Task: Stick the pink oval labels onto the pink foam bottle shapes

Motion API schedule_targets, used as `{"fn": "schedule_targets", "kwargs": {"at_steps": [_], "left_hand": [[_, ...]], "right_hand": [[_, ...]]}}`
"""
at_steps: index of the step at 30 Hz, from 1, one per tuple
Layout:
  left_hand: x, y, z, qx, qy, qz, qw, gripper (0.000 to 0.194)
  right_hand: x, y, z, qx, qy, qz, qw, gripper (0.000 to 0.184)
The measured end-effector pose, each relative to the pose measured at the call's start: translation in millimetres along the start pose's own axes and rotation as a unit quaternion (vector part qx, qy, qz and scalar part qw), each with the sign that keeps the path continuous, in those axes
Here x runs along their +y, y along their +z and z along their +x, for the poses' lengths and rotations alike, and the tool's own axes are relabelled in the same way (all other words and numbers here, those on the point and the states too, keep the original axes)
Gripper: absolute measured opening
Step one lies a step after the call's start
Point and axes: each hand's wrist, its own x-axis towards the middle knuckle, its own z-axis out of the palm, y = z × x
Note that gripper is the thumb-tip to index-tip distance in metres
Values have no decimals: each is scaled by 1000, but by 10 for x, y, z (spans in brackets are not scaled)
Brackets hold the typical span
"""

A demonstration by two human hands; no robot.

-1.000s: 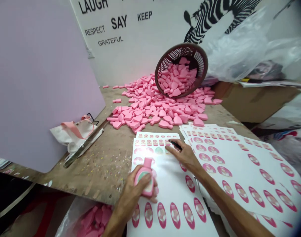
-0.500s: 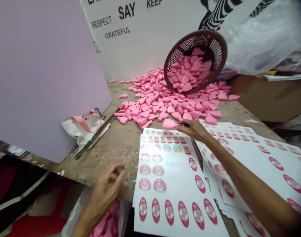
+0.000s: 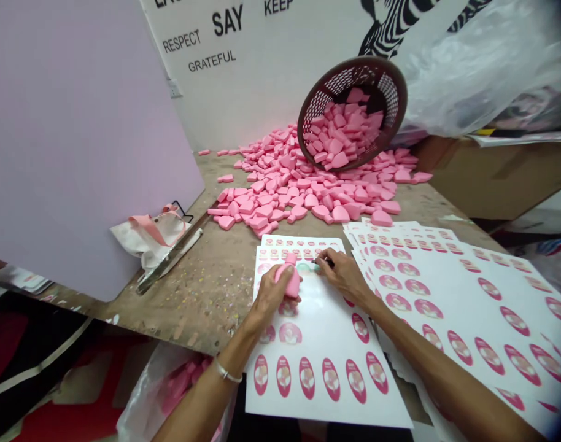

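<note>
My left hand (image 3: pixel 267 298) is closed around a pink bottle-shaped piece (image 3: pixel 288 279), its narrow neck pointing away from me. It hovers over the left part of a white sticker sheet (image 3: pixel 336 344) printed with pink oval and rounded stickers. My right hand (image 3: pixel 344 276) pinches a thin dark tool (image 3: pixel 315 262), too small here to tell its kind. The tool's tip is at the green stickers (image 3: pixel 303 268) near the sheet's upper part, just right of the pink piece. My left hand hides some of the stickers.
Behind the sheet lies a heap of pink pieces (image 3: pixel 303 196), with a tipped brown basket (image 3: pixel 399 110) spilling more. More sticker sheets (image 3: pixel 450 288) lie at right. A plastic bag (image 3: pixel 140 393) holding pink pieces hangs below the table edge. A metal ruler-like strip (image 3: pixel 158 276) lies at left.
My left hand has risen from above the bag to the sheet and now holds a pink piece. My right hand has come back from the heap to the green stickers, still with the dark tool.
</note>
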Motion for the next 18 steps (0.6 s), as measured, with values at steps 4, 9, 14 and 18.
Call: {"fn": "schedule_targets", "kwargs": {"at_steps": [4,9,14,18], "left_hand": [[-49,114,312,35,6,30,999,42],[-178,136,385,30,3,29,999,45],[-201,99,385,20,2,27,999,50],[-197,89,379,14,5,30,999,51]], "right_hand": [[-11,120,8,21,-24,-57,998,15],[-12,143,-35,24,-43,-90,995,15],[-15,160,-65,23,-52,-91,994,12],[-27,165,-74,40,-42,-103,993,14]]}}
